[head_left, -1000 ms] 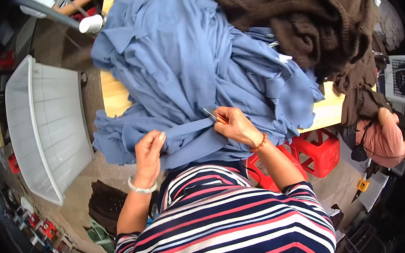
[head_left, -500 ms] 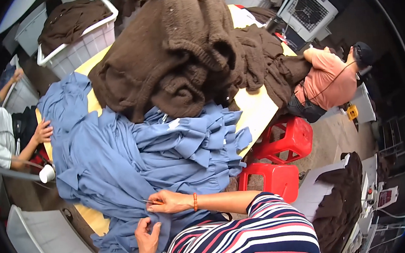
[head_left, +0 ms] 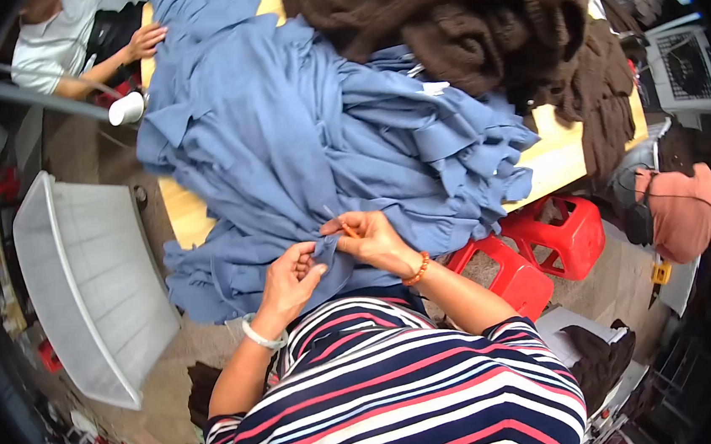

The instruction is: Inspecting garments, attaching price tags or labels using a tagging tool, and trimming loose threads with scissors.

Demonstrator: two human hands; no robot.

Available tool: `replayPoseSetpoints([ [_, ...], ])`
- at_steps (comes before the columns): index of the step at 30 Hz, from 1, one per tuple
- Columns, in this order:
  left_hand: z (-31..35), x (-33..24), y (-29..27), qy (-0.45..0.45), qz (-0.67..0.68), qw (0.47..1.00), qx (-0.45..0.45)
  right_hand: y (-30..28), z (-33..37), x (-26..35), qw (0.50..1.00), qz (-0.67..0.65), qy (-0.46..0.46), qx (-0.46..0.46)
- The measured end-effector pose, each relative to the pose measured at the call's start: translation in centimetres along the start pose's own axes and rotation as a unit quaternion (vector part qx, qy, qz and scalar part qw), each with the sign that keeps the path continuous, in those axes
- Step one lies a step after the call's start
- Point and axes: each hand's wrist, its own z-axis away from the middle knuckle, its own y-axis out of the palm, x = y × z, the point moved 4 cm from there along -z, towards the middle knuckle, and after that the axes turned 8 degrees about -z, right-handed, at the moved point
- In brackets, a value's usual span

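My left hand (head_left: 291, 280), a pale bangle at its wrist, pinches a gathered edge of the blue garment (head_left: 237, 122). Close beside it, my right hand (head_left: 377, 241) is closed around a small orange-handled tool (head_left: 349, 230) with a thin metal tip; its exact kind is too small to tell. The right thumb lies against the same pinched bit of cloth. Blue garments spread in folds over the table and hang off its near edge in front of me. A large brown knit heap (head_left: 474, 25) rests behind them, partly on the blue cloth.
The wooden table (head_left: 549, 158) shows at its right edge. Red plastic stools (head_left: 564, 237) stand right of me. A pale plastic bin (head_left: 95, 287) is on the left, near a white cup-shaped piece (head_left: 126, 108). One co-worker's hand (head_left: 145, 41) touches the table's left edge; another person (head_left: 685, 214) is at right.
The view has tipped down and shifted left. My left hand has gone from holding nothing to pinching the blue cloth, and both hands have come together.
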Motion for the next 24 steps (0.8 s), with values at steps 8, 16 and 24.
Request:
replayPoseSetpoints([
  [8, 1.2, -1.5, -3.3, 0.055, 0.216, 0.971, -0.087, 1.8, -0.4, 2.1, 0.999, -0.011, 0.021, 0.026],
  [16, 1.7, -4.2, -2.7, 0.051, 0.168, 0.984, 0.029, 3.1, -0.5, 3.7, 0.990, 0.087, -0.012, 0.115],
  [24, 0.9, -3.5, -2.8, -0.018, 0.229, 0.973, -0.009, 2.9, -1.3, 4.0, 0.990, 0.065, -0.018, 0.127],
])
